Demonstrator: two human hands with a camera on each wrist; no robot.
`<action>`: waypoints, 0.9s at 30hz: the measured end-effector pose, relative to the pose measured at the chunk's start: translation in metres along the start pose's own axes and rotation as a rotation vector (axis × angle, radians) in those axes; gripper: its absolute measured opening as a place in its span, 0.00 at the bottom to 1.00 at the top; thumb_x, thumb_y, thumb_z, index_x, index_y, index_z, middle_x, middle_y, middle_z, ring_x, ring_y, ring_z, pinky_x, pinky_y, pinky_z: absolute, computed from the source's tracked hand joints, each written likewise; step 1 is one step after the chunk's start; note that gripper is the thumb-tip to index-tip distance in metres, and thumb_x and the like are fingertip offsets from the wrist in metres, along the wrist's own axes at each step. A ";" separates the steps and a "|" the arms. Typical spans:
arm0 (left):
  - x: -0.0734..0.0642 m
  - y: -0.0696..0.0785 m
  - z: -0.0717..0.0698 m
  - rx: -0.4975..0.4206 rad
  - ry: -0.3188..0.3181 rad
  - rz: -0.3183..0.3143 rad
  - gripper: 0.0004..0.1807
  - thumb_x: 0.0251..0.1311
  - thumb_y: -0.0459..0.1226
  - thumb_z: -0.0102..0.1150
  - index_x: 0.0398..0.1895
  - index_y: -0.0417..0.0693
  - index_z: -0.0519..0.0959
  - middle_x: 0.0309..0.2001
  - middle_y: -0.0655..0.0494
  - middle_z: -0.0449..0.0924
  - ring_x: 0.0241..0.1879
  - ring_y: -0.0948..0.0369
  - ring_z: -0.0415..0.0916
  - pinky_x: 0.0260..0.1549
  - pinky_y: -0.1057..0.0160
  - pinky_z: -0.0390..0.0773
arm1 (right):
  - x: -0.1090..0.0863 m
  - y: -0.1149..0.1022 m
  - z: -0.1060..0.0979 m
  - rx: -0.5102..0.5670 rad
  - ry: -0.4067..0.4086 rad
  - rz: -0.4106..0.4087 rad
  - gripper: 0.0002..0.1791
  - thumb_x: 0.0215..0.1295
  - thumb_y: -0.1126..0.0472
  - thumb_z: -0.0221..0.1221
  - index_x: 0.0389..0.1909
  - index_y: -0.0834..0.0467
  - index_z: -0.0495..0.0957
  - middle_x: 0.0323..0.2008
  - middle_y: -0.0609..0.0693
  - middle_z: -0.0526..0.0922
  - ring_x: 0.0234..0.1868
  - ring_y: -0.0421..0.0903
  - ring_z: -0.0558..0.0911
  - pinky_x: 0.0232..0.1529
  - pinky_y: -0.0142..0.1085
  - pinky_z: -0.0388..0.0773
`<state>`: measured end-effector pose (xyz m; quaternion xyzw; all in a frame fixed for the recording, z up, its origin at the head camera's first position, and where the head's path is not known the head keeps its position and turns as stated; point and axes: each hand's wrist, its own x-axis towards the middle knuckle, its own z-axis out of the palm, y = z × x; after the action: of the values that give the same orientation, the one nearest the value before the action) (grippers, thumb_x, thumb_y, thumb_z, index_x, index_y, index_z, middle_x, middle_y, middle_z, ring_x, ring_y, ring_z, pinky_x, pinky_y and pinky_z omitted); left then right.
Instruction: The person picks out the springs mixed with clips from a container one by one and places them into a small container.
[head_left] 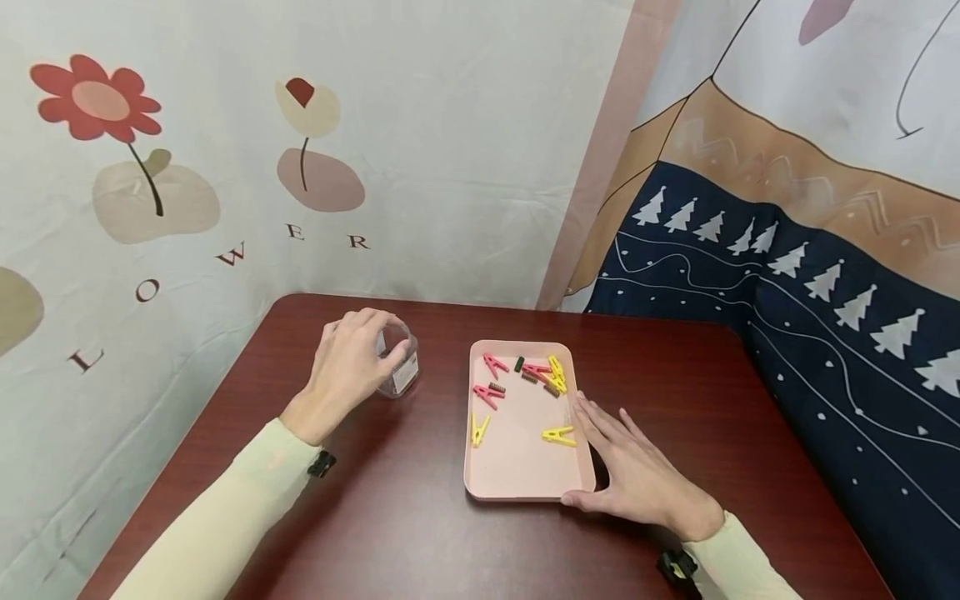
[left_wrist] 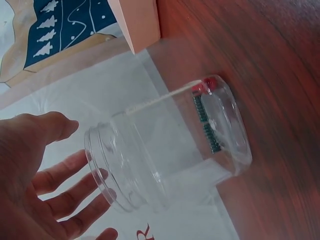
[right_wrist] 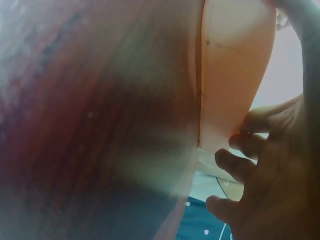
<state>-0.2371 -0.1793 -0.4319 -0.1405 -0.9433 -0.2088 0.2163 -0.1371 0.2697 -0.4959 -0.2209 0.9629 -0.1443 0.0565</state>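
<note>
Right hand (head_left: 640,473) touches pink tray (head_left: 513,467), left hand (head_left: 347,360) by jar (head_left: 403,377) — all fingers (left_wrist: 63,171) spread.

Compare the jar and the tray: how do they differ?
The jar is clear and see-through; the tray is solid pink. The jar is deep, with a round neck; the tray is a shallow, rounded rectangle. The jar holds red and dark green pieces; the tray holds pink and yellow pegs and small dark bits. Both rest on the table.
</note>
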 end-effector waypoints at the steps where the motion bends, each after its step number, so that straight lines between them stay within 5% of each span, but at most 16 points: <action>1: 0.000 0.001 0.000 -0.001 0.001 0.003 0.13 0.73 0.42 0.77 0.55 0.49 0.91 0.56 0.47 0.94 0.57 0.41 0.88 0.63 0.30 0.80 | 0.000 0.000 0.000 0.001 -0.001 0.003 0.74 0.62 0.12 0.67 0.98 0.48 0.51 0.97 0.50 0.53 0.94 0.62 0.64 0.91 0.77 0.53; 16: 0.006 0.030 0.013 -0.001 -0.009 0.078 0.15 0.73 0.45 0.77 0.57 0.51 0.90 0.43 0.50 0.89 0.54 0.45 0.87 0.70 0.33 0.77 | 0.000 0.000 0.001 -0.013 0.011 -0.017 0.74 0.63 0.14 0.70 0.97 0.50 0.52 0.97 0.51 0.53 0.94 0.61 0.64 0.91 0.76 0.55; 27: 0.009 0.054 0.028 0.032 -0.022 0.167 0.15 0.73 0.47 0.78 0.55 0.52 0.92 0.57 0.52 0.94 0.59 0.45 0.88 0.65 0.36 0.81 | 0.000 0.000 0.000 -0.018 0.011 -0.017 0.74 0.62 0.13 0.69 0.97 0.50 0.52 0.97 0.51 0.54 0.95 0.61 0.64 0.91 0.75 0.55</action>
<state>-0.2354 -0.1172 -0.4328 -0.2177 -0.9339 -0.1731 0.2247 -0.1369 0.2696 -0.4959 -0.2288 0.9626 -0.1373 0.0481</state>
